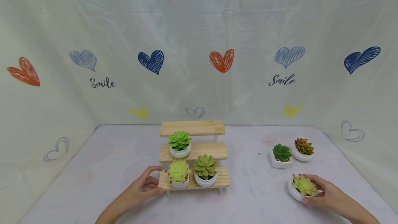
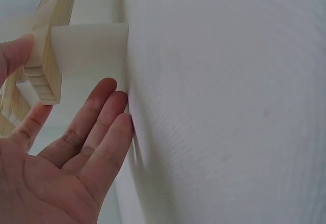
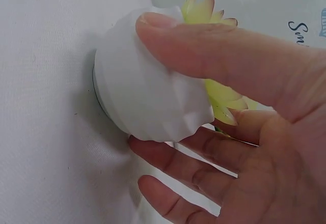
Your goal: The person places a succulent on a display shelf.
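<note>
At the left end of the lowest step of a three-step wooden plant stand [image 1: 221,181], my left hand [image 1: 144,184] pinches the board end [image 2: 43,84] between thumb and index finger. Its other fingers extend beside the white support [image 2: 91,46]. My right hand [image 1: 324,191] grips a round white pot [image 3: 147,81] holding a yellow-green succulent [image 1: 304,184], thumb on one side, fingers on the other. On the bottom step sit a pale yellow succulent [image 1: 179,171] in a square pot and a dull green succulent [image 1: 205,166] in a round pot. A bright green succulent [image 1: 179,140] stands on the middle step.
Beyond my right hand, a dark green succulent [image 1: 282,152] in a square white pot stands next to a reddish-brown succulent [image 1: 304,146] in a round pot. A white curtain [image 1: 192,89] printed with hearts hangs behind the pale tabletop [image 1: 245,199].
</note>
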The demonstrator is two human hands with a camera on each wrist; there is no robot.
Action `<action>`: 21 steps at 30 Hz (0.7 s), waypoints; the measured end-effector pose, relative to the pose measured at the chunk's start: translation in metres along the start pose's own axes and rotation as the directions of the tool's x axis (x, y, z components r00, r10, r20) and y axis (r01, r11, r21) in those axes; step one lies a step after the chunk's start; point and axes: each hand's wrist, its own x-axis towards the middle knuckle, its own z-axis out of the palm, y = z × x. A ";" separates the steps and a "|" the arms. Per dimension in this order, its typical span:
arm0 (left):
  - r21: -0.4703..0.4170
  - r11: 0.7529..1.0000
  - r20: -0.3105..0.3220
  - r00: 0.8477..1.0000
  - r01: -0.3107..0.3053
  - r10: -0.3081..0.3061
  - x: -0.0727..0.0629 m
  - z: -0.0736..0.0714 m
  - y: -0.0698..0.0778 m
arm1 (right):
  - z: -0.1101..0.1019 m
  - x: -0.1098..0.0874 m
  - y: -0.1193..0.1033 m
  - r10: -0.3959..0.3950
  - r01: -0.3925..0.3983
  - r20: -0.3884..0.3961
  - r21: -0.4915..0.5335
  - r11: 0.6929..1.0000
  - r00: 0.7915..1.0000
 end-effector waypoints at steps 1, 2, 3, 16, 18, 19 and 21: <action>0.006 1.000 0.000 1.000 -0.004 0.004 0.000 0.000 0.000 | 0.000 0.000 0.000 0.004 -0.004 -0.002 -0.003 1.000 1.000; 0.008 1.000 -0.001 1.000 -0.001 0.001 0.000 0.000 0.000 | 0.000 0.000 0.000 0.009 -0.009 -0.002 -0.003 1.000 1.000; 0.011 1.000 0.000 1.000 -0.002 0.002 0.000 0.000 0.000 | 0.000 0.000 -0.001 0.012 -0.012 -0.003 -0.004 1.000 1.000; 0.033 0.999 0.002 1.000 0.029 -0.029 -0.001 0.001 0.002 | 0.002 -0.002 -0.007 0.019 -0.020 -0.041 -0.036 0.999 0.999; 0.030 0.999 0.003 1.000 0.027 -0.027 -0.001 0.001 0.002 | 0.003 -0.003 -0.010 0.014 -0.016 -0.049 -0.035 0.999 0.999; 0.027 0.999 0.003 1.000 0.024 -0.024 -0.001 0.001 0.002 | 0.004 -0.003 -0.011 0.012 -0.013 -0.053 -0.035 0.999 0.999; 0.016 1.000 0.004 1.000 0.016 -0.017 -0.001 0.000 0.001 | 0.004 -0.003 -0.014 0.004 -0.007 -0.063 -0.039 0.999 0.998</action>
